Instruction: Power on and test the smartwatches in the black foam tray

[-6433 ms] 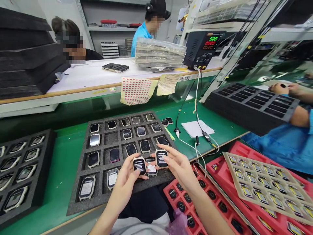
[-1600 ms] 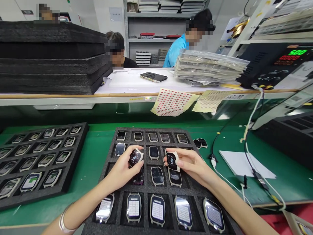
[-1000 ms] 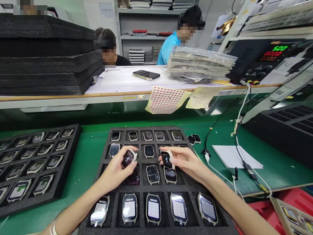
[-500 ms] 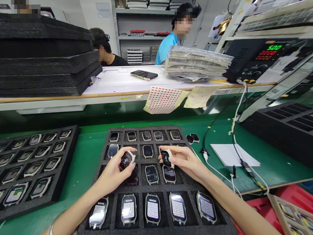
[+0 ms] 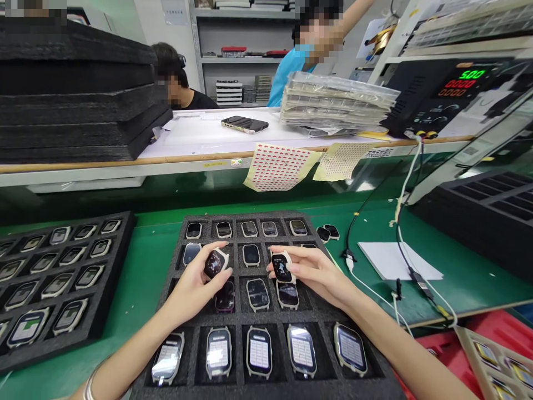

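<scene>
From where I stand, the left hand [image 5: 195, 282] pinches one watch [image 5: 215, 263] by its edges and the right hand [image 5: 318, 272] clamps another watch [image 5: 281, 267], both held over the foam tray [image 5: 266, 318] with a gap between them. A strip of green bench [image 5: 131, 283] separates this tray from a second tray [image 5: 109, 283] on the left. The shelf edge [image 5: 175, 164] runs behind the far rim; white paper [image 5: 400, 260] lies to the right, past a cable plug [image 5: 350, 264].
</scene>
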Action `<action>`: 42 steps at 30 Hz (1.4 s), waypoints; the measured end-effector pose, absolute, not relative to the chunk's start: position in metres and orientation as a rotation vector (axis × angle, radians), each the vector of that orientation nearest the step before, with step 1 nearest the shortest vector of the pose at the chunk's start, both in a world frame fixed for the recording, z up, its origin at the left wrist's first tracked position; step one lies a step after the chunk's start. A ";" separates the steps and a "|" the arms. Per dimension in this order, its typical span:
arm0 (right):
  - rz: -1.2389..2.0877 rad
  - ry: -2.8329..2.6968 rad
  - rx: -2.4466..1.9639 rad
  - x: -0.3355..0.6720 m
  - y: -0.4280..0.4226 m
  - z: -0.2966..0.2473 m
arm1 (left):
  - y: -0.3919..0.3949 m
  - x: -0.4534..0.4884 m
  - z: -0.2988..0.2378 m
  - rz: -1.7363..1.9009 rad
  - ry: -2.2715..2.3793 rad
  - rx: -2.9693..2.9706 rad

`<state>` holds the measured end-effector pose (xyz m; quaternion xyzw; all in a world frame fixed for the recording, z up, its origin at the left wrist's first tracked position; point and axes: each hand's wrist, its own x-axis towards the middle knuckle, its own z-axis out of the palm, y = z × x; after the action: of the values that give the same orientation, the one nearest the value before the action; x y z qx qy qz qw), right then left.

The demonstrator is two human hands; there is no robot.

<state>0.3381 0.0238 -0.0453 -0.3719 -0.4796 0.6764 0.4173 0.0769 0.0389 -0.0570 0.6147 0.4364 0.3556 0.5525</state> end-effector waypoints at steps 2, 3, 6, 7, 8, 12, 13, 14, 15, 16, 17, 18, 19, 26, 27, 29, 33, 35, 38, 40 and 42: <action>1.770 -1.139 -0.931 0.337 0.025 -0.046 | 0.040 0.079 -0.058 0.806 0.933 1.346; 1.808 -1.102 -0.929 0.336 0.026 -0.047 | 0.041 0.080 -0.059 0.794 0.877 1.282; 1.875 -0.995 -0.926 0.334 0.030 -0.049 | 0.042 0.083 -0.057 0.790 0.736 1.078; 1.887 -0.970 -0.929 0.333 0.030 -0.049 | 0.042 0.085 -0.057 0.788 0.701 1.017; 1.896 -0.951 -0.934 0.332 0.031 -0.049 | 0.042 0.086 -0.056 0.783 0.672 0.967; 1.894 -0.946 -0.944 0.326 0.030 -0.045 | 0.041 0.091 -0.054 0.775 0.647 0.894; 1.880 -0.965 -0.939 0.324 0.029 -0.043 | 0.041 0.091 -0.055 0.785 0.662 0.898; 1.863 -0.992 -0.935 0.321 0.028 -0.040 | 0.041 0.092 -0.057 0.797 0.678 0.910; 1.843 -1.022 -0.934 0.318 0.027 -0.037 | 0.040 0.092 -0.058 0.810 0.690 0.929; 1.820 -1.051 -0.935 0.315 0.027 -0.034 | 0.040 0.091 -0.060 0.824 0.697 0.956; 1.797 -1.074 -0.938 0.312 0.027 -0.031 | 0.040 0.090 -0.061 0.839 0.696 0.986; 1.774 -1.091 -0.941 0.309 0.027 -0.029 | 0.040 0.089 -0.063 0.851 0.688 1.018; 1.754 -1.101 -0.942 0.306 0.027 -0.028 | 0.040 0.088 -0.064 0.863 0.677 1.046; 1.745 -1.111 -0.950 0.305 0.030 -0.040 | 0.040 0.085 -0.064 0.837 0.632 1.105; 1.737 -1.117 -0.964 0.306 0.030 -0.042 | 0.039 0.085 -0.064 0.828 0.625 1.107; 1.717 -1.144 -1.002 0.308 0.030 -0.045 | 0.039 0.085 -0.063 0.813 0.619 1.110; 1.726 -1.153 -0.986 0.309 0.027 -0.046 | 0.039 0.086 -0.064 0.798 0.719 1.195; 1.770 -1.122 -0.936 0.309 0.025 -0.045 | 0.040 0.087 -0.066 0.782 0.800 1.278; 1.812 -1.110 -0.912 0.309 0.023 -0.044 | 0.040 0.088 -0.068 0.774 0.873 1.354; 1.835 -1.126 -0.901 0.310 0.024 -0.043 | 0.040 0.087 -0.068 0.773 0.889 1.368; 1.859 -1.164 -0.880 0.312 0.026 -0.043 | 0.040 0.086 -0.067 0.751 0.891 1.383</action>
<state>0.3117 0.0260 -0.0433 -0.3445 -0.4556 0.7278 0.3794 0.0859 0.0396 -0.0673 0.6011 0.3872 0.3264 0.6183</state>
